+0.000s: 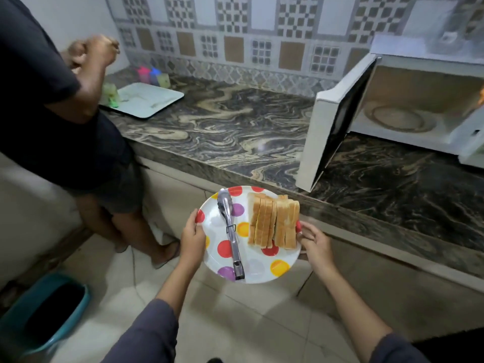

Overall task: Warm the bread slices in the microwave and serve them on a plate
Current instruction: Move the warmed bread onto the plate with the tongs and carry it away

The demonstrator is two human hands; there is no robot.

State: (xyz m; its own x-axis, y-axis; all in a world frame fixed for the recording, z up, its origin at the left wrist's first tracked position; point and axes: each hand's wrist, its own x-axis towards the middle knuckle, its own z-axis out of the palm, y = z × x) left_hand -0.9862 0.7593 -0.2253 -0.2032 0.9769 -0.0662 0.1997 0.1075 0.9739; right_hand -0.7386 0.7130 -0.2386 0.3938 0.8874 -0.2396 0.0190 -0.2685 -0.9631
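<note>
Spotted plate (213, 224) held level in the air on the near side of the counter (222, 121), just short of its front edge. At the left rim, left hand (192, 239) gripping, thumb on top, fingers curled under and out of sight. At the right rim, right hand (314, 238) holding the edge, fingers loosely curled round it, just beside the bread.

On the right half of the plate, bread slices (273, 221) standing on edge in a tight row, leaning a little. On the left half, metal tongs (230, 231) lying lengthwise, arms closed together with a wire ring round them, tips toward the far rim, handle end at the near rim, apart from the bread.

Far right on the counter, white microwave (419, 85) with door (327, 132) swung wide open to the left, round turntable (400, 119) showing inside. Far left on the counter, pale tray (149, 99), and behind it, by the tiled wall, small pink and blue containers (149, 73). At the left, second person (52, 100) in dark clothes against the counter, hands raised. Near left on the floor, teal bin (44, 310).
</note>
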